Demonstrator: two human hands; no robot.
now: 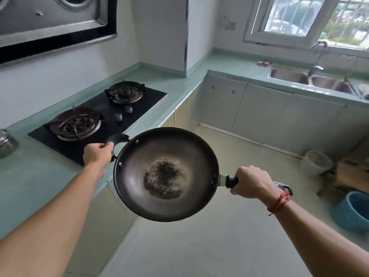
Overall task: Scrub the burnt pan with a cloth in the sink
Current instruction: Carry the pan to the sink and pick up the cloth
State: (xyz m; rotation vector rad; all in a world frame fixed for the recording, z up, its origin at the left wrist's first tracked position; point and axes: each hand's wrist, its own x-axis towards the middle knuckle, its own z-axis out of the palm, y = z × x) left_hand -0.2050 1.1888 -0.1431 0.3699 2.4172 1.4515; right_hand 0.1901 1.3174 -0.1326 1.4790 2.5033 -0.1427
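Note:
A dark round pan with a black burnt patch in its middle hangs in the air over the floor, in front of the counter. My left hand grips the small helper handle on the pan's left side. My right hand grips the long handle on its right. The steel double sink with a tap lies far off at the upper right under the window. A small red and white crumpled thing lies left of the sink; I cannot tell if it is a cloth.
A black gas hob with two burners sits in the green counter at left. A metal pot stands at the left edge. On the floor at right are a white bucket, a blue basin and wooden pieces.

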